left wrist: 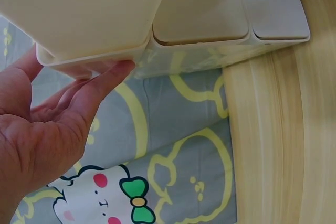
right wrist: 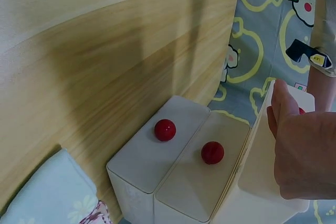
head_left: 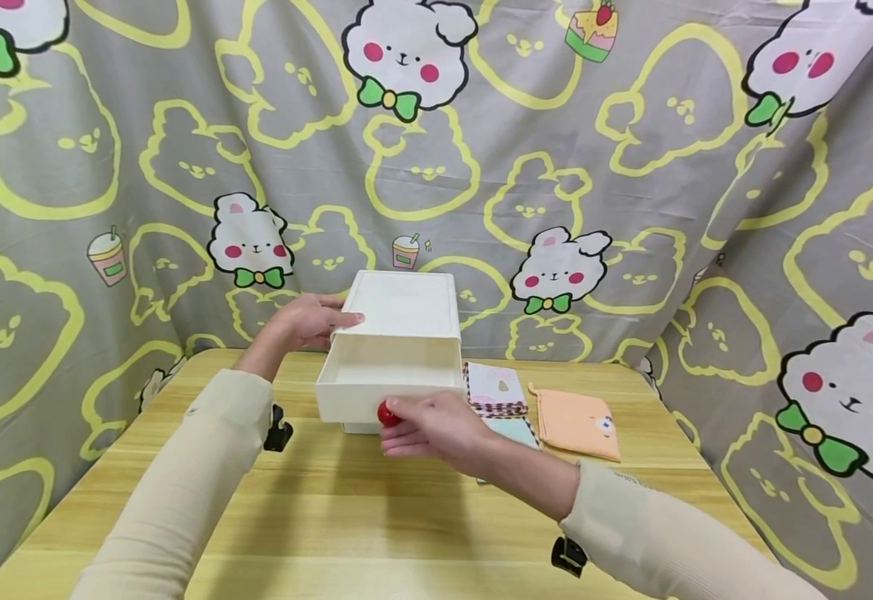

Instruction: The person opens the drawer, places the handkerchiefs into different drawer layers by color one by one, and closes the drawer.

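Note:
A white drawer cabinet (head_left: pixel 406 302) stands on the table with its top drawer (head_left: pixel 346 404) pulled well out; the visible inside of that drawer is bare. Thumb and fingers of my right hand (head_left: pixel 440 427) pinch the round red knob (head_left: pixel 387 412) on the drawer front. My left hand (head_left: pixel 312 319) rests at the cabinet's upper left edge, thumb on the top panel. In the left wrist view, its extended fingers (left wrist: pixel 107 80) touch the side wall. Two lower drawers are closed in the right wrist view, each with a red knob (right wrist: pixel 212 152).
Right of the cabinet lie folded patterned cloths (head_left: pixel 495 388) and an orange folded cloth (head_left: pixel 579 423). A pale blue cloth (right wrist: pixel 50 192) shows near the lower drawers. The wooden table (head_left: pixel 346 525) meets a printed curtain (head_left: pixel 436 150) behind and at both sides.

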Demonstrator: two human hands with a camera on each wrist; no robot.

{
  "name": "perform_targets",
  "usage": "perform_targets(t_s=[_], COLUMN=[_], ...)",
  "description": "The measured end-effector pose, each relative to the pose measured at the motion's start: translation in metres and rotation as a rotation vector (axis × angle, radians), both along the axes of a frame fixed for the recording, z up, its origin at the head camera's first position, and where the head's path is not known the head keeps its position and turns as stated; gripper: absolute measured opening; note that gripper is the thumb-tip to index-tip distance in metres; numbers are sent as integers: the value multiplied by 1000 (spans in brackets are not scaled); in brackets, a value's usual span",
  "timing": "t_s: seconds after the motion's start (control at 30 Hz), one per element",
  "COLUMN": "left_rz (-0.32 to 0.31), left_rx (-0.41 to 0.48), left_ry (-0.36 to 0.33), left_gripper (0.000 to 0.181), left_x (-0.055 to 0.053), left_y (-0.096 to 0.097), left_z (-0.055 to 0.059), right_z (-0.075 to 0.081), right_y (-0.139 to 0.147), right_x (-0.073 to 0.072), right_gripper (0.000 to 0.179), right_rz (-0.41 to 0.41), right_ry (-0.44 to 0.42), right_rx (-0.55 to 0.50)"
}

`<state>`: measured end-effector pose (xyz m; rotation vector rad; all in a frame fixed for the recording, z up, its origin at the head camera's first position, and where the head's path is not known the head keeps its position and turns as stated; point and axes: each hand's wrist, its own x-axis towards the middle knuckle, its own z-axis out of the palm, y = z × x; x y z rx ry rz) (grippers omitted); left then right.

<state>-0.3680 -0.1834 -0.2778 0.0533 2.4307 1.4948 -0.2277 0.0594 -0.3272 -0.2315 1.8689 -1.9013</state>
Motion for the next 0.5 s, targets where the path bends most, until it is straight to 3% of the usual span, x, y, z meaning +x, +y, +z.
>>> perform_targets(t_s=[0.5], left_rz=[4], left_rx=[-7], left_ry=[-9], left_gripper=[76], left_x=[0], left_y=[1], left_z=[0], right_z=[-5], right_y=[-1], right_x=[7], right_gripper=[41], right_rz=[-14], right_ry=[16], right_rx=[15])
